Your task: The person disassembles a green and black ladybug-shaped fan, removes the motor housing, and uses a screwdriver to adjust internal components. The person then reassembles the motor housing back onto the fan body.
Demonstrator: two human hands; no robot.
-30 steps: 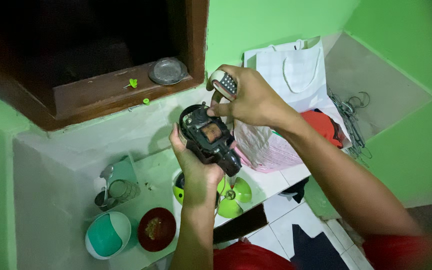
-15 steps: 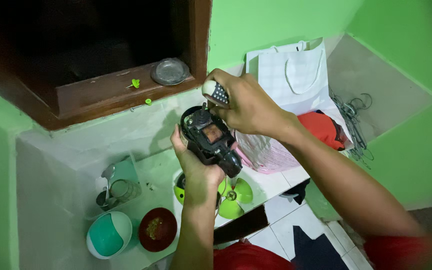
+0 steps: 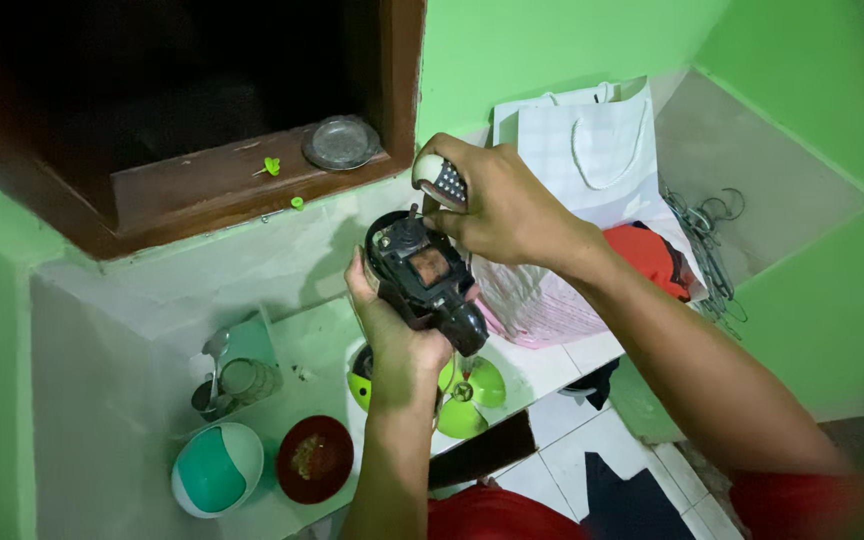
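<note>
A: Quick check, what's your left hand doing, centre of frame?

B: It's wrapped round the black motor unit from below, fingers closed on the housing. You've got it tipped so the open end with the brownish core faces up toward you, prob. so you can see inside while you work.

A: And your right hand?

B: Just above and right of the motor, closed on a screwdriver handle, the pale one w/ a dotted grip patch. The shaft points down into the top of the unit. Tip's hidden behind the housing, so can't tell what it meets.

A: Why hold it mid-air, not on the counter?

B: My guess: the counter is crowded. Green fan blade sits right below your left wrist, a dark red bowl and a teal-and-white lid-like dome lower left, plus a glass w/ a spoon beside them.

A: Rest of it?

B: White paper bag upper right leans on the wall, pink striped bag and an orange cloth in front. Small metal dish on the wooden sill, upper centre, well apart from your hands. Wire hangers far right.
</note>
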